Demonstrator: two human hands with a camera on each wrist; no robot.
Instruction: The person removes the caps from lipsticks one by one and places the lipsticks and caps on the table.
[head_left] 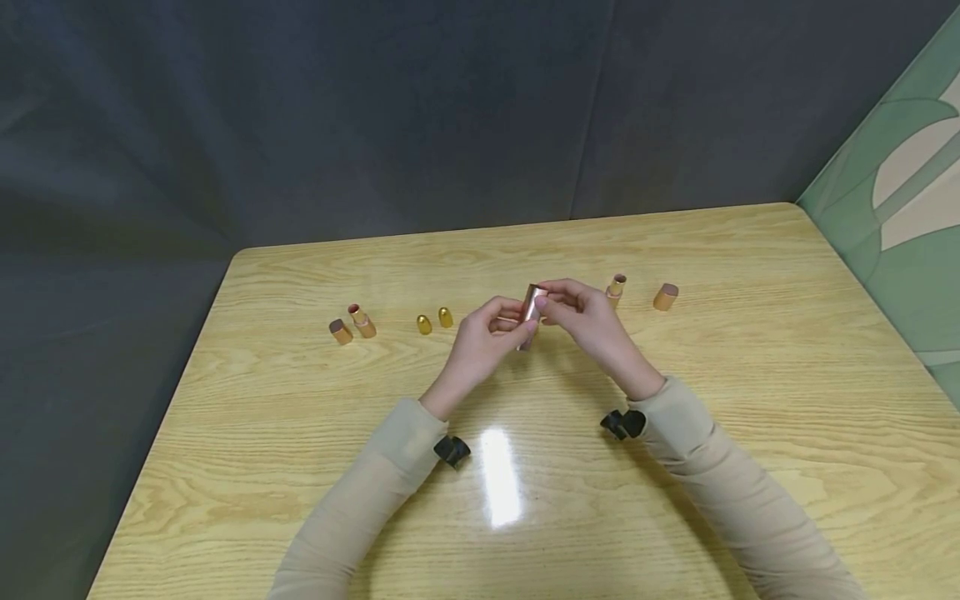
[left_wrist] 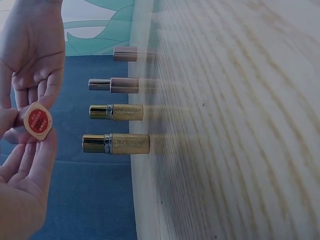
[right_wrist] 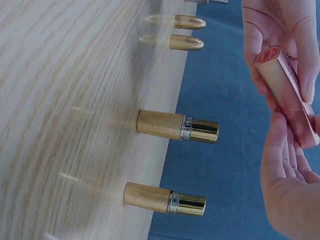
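Note:
Between both hands is a rose-gold lipstick (head_left: 533, 304) with its cap on, held tilted above the table. Its end with a red label (left_wrist: 38, 121) faces the left wrist camera, and a seam crosses its body in the right wrist view. My left hand (head_left: 483, 333) pinches the lower part with thumb and fingers. At the upper part, my right hand (head_left: 585, 317) grips it with thumb and fingertips. Behind the hands stand two gold lipstick tubes (right_wrist: 160, 124) without caps, hidden in the head view.
Two bullet-shaped gold caps (head_left: 435, 321) stand left of the hands. Further left are a rose-gold cap (head_left: 341, 332) and an uncapped lipstick (head_left: 362, 322). On the right are another uncapped lipstick (head_left: 616, 287), partly behind the right hand, and its rose-gold cap (head_left: 666, 297). Dark cloth (head_left: 420, 117) hangs behind the table.

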